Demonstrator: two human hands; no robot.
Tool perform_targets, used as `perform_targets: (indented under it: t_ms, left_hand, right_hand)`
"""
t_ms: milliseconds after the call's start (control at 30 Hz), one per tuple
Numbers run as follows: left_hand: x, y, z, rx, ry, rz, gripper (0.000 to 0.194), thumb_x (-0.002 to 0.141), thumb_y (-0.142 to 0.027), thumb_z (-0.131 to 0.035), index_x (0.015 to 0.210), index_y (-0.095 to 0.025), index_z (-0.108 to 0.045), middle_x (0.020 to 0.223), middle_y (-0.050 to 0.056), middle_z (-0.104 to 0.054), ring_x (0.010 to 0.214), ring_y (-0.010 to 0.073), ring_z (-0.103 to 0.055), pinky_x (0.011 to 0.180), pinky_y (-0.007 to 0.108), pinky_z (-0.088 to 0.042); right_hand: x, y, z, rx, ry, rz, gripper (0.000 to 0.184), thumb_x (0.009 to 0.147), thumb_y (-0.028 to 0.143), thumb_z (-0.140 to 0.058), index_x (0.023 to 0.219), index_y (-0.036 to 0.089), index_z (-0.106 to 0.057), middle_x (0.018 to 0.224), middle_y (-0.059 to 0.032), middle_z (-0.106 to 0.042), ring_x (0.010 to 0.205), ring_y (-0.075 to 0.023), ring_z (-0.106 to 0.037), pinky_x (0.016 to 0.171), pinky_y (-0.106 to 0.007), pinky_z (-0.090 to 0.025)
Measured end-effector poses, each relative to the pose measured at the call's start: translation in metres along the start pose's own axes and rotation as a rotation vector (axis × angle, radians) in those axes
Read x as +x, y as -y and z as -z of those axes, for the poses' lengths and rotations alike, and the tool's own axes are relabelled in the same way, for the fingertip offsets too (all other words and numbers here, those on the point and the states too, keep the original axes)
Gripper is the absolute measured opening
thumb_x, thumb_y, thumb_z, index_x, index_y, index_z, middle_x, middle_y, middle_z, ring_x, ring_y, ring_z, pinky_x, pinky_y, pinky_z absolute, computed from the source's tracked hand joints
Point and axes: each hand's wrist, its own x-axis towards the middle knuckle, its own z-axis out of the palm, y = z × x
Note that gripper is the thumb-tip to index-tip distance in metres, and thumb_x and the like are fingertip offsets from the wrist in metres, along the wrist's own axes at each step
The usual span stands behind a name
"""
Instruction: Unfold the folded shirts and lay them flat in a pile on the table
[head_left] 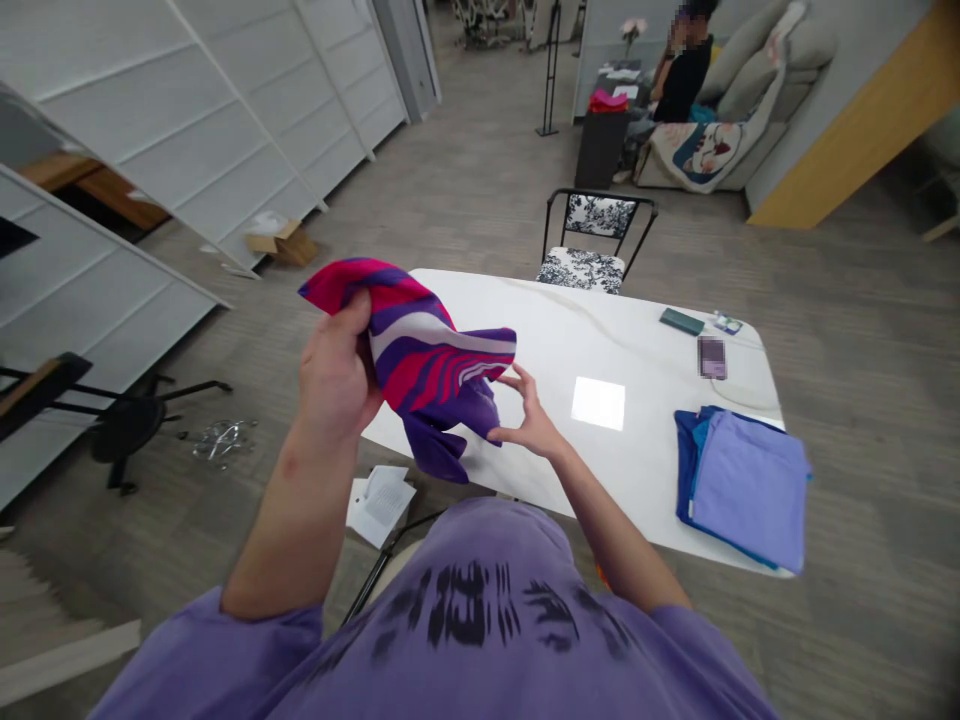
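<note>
A purple, pink and white patterned cloth (420, 345) hangs bunched over the near left part of the white table (525, 310). My left hand (337, 365) is closed on its left side, with the thumb on top and some fingers hidden behind the fabric. At the cloth's right edge, my right hand (532, 415) has its thumb and fingers spread apart. The thumb tip is close to the lower purple fold; whether it touches cannot be made out. Loose purple ends of the cloth droop between both hands.
Folded lilac and blue cloths (750, 485) are stacked at the table's right end. Behind them lie a phone (712, 358) and a dark green case (681, 321). A patterned chair (589, 250) stands across the table. A person (682, 80) sits farther back by a sofa.
</note>
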Motion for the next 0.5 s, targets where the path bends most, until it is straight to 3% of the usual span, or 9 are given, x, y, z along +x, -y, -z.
perform_targets:
  t_ms: [67, 133, 200, 267, 367, 433, 500]
  left_hand:
    - [0.001, -0.023, -0.006, 0.015, -0.023, -0.062, 0.024, 0.124, -0.033, -0.064, 0.121, -0.016, -0.08, 0.112, 0.001, -0.089, 0.144, 0.0279, -0.083, 0.125, 0.053, -0.072]
    - [0.001, -0.042, -0.006, 0.02, -0.035, -0.119, 0.034, 0.129, -0.026, -0.046, 0.126, -0.014, -0.077, 0.118, 0.0, -0.089, 0.15, 0.0242, -0.08, 0.132, 0.054, -0.067]
    - [0.0, -0.058, -0.001, 0.002, -0.032, -0.143, 0.04, 0.132, -0.024, -0.036, 0.127, -0.012, -0.074, 0.118, 0.0, -0.087, 0.15, 0.0232, -0.079, 0.136, 0.055, -0.062]
    - [-0.002, -0.068, 0.006, -0.018, -0.055, -0.136, 0.043, 0.133, -0.023, -0.031, 0.124, -0.011, -0.071, 0.115, -0.001, -0.085, 0.149, 0.0244, -0.08, 0.136, 0.056, -0.061]
    - [-0.001, -0.076, 0.021, 0.018, -0.139, -0.115, 0.045, 0.134, -0.025, -0.027, 0.122, -0.012, -0.068, 0.11, -0.002, -0.082, 0.153, 0.0273, -0.079, 0.131, 0.059, -0.064]
    - [0.003, -0.081, 0.033, 0.037, -0.169, -0.12, 0.044, 0.135, -0.027, -0.029, 0.123, -0.012, -0.068, 0.111, -0.002, -0.082, 0.154, 0.0279, -0.077, 0.132, 0.059, -0.063]
    - [0.011, -0.088, 0.048, 0.015, -0.178, -0.147, 0.044, 0.136, -0.027, -0.03, 0.123, -0.012, -0.069, 0.111, -0.002, -0.082, 0.152, 0.0249, -0.079, 0.136, 0.056, -0.061]
  right_hand:
    - [0.013, 0.0, -0.019, -0.007, 0.125, -0.043, 0.163, 0.063, 0.076, -0.114, 0.194, 0.035, -0.027, 0.182, -0.0191, -0.053, 0.172, -0.0453, -0.05, 0.151, -0.075, -0.03]
    - [0.026, 0.001, -0.038, 0.023, 0.153, -0.071, 0.163, 0.062, 0.079, -0.113, 0.194, 0.032, -0.031, 0.184, -0.0209, -0.049, 0.172, -0.0454, -0.048, 0.15, -0.073, -0.033]
    - [0.036, 0.004, -0.054, 0.087, 0.221, -0.065, 0.155, 0.065, 0.083, -0.111, 0.191, 0.028, -0.039, 0.185, -0.0223, -0.049, 0.173, -0.0454, -0.047, 0.15, -0.07, -0.035]
    - [0.043, 0.013, -0.071, 0.157, 0.366, -0.035, 0.142, 0.065, 0.083, -0.111, 0.181, 0.026, -0.053, 0.18, -0.0208, -0.058, 0.17, -0.0442, -0.053, 0.146, -0.065, -0.042]
    - [0.046, 0.036, -0.094, 0.221, 0.501, 0.049, 0.114, 0.065, 0.081, -0.111, 0.156, 0.025, -0.07, 0.157, -0.0104, -0.077, 0.152, -0.0355, -0.069, 0.131, -0.048, -0.058]
    - [0.047, 0.056, -0.101, 0.229, 0.468, 0.067, 0.087, 0.077, 0.085, -0.102, 0.134, 0.025, -0.075, 0.129, -0.0027, -0.082, 0.126, -0.0261, -0.077, 0.112, -0.037, -0.066]
    - [0.048, 0.082, -0.094, 0.168, 0.433, 0.053, 0.068, 0.091, 0.087, -0.092, 0.114, 0.025, -0.074, 0.104, 0.0019, -0.078, 0.1, -0.0198, -0.075, 0.092, -0.032, -0.066]
